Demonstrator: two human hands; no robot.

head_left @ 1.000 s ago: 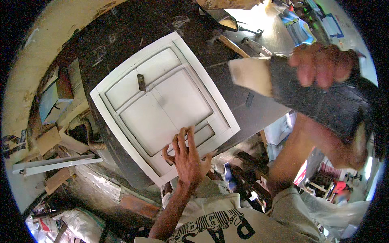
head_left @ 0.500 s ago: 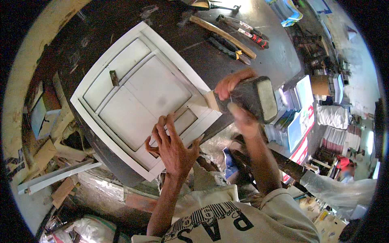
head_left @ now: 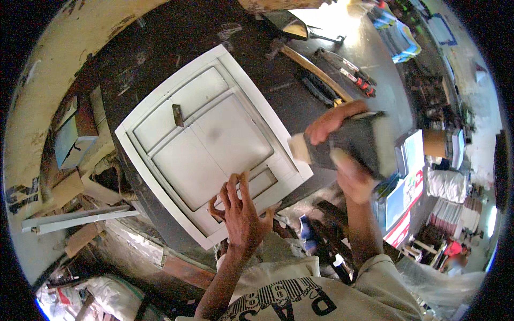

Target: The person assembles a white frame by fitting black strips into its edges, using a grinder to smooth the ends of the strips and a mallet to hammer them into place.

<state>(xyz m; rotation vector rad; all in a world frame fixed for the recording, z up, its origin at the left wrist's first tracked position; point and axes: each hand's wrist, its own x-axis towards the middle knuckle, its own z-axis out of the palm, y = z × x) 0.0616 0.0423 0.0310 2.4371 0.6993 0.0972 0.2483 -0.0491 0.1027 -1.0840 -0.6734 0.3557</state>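
The right hand (head_left: pixel 354 175) is blurred, its fingers closed around a dark block (head_left: pixel 350 142) with a pale end. Fingertips lie over the far side, the thumb along the near side. The block's long axis runs roughly left to right, pale end leftward, at the right-hand edge of a white panel (head_left: pixel 225 125). Contact between block and panel cannot be confirmed.

The left hand (head_left: pixel 243 219) grips nothing: fingers spread and bent, tips on the panel's near border. The panel lies flat on the dark tabletop (head_left: pixel 257 69), ahead and to the left of the right hand, its slightly longer axis slanting from upper left to lower right. Of the two, the left hand is nearer the panel's middle. A small dark metal piece (head_left: pixel 178 115) rests on its far part.

Beyond the block lie a wooden-handled hammer (head_left: pixel 315 69), dark pliers (head_left: pixel 316 90) and a red-handled tool (head_left: pixel 348 71).

Containers: a white sack (head_left: pixel 115 294) at lower left, contents hidden; a box with a bluish side (head_left: pixel 69 142) left of the tabletop, contents not determinable; a tan carton (head_left: pixel 435 143) far right, inside not visible.
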